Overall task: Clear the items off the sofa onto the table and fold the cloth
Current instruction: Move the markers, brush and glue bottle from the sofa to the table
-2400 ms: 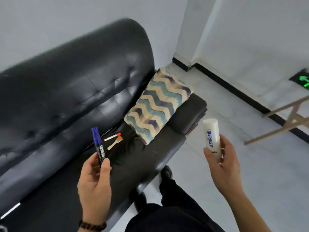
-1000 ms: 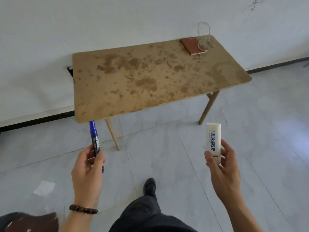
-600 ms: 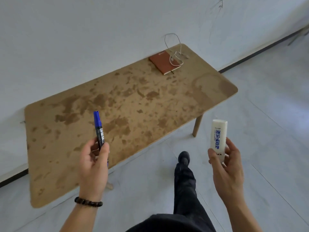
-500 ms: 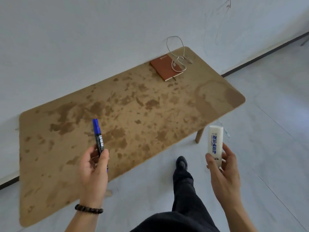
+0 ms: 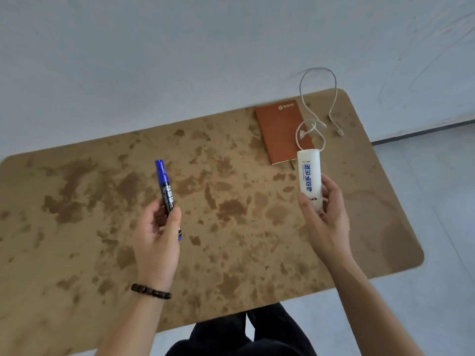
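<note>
— Marker (image 5: pixel 164 187), where is it?
— Upright in the left hand (image 5: pixel 156 235), pinched between thumb and fingers, above the counter (image 5: pixel 77 227).
— And the tube (image 5: pixel 309 179)?
— The right hand (image 5: pixel 326 217) grips its lower end, over the counter's right part. A notebook (image 5: pixel 281 132) and cable (image 5: pixel 336 92) lie at the far edge.

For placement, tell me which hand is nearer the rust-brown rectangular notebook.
Right. The right hand, gripping a white tube, is just short of the notebook; the left hand, holding a blue marker, is far left.
</note>
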The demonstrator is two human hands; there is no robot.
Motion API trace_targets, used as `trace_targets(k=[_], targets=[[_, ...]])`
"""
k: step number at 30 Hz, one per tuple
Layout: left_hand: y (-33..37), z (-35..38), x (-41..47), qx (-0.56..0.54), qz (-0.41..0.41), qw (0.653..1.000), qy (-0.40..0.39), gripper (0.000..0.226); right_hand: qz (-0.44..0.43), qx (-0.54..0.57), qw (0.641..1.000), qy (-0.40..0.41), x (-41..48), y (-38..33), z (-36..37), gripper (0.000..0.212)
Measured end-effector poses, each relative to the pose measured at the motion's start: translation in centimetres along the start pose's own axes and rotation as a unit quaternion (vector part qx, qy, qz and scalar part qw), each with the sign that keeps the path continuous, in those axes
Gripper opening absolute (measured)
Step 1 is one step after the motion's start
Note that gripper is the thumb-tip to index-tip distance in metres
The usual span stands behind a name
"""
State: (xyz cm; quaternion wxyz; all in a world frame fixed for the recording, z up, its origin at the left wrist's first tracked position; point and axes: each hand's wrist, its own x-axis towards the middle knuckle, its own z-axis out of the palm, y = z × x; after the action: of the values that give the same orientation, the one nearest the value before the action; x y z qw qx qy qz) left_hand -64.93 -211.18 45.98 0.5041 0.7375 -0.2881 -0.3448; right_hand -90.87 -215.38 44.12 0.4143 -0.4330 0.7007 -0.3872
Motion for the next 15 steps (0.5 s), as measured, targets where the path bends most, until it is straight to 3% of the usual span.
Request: trace_targets(k=[7,15], targets=[[-4.2,8.8,10.4,0.054,-0.098,0.991,-0.07,0.014,0.013,-0.115,0.992,-0.056,11.3,2.0,7.7,0.057],[-7.0,14.8,22.9,0.148,-0.052,0.982,-0.106,0.023,-0.047,-0.22,0.972,-0.062,22.1,2.1,15.6,0.048]])
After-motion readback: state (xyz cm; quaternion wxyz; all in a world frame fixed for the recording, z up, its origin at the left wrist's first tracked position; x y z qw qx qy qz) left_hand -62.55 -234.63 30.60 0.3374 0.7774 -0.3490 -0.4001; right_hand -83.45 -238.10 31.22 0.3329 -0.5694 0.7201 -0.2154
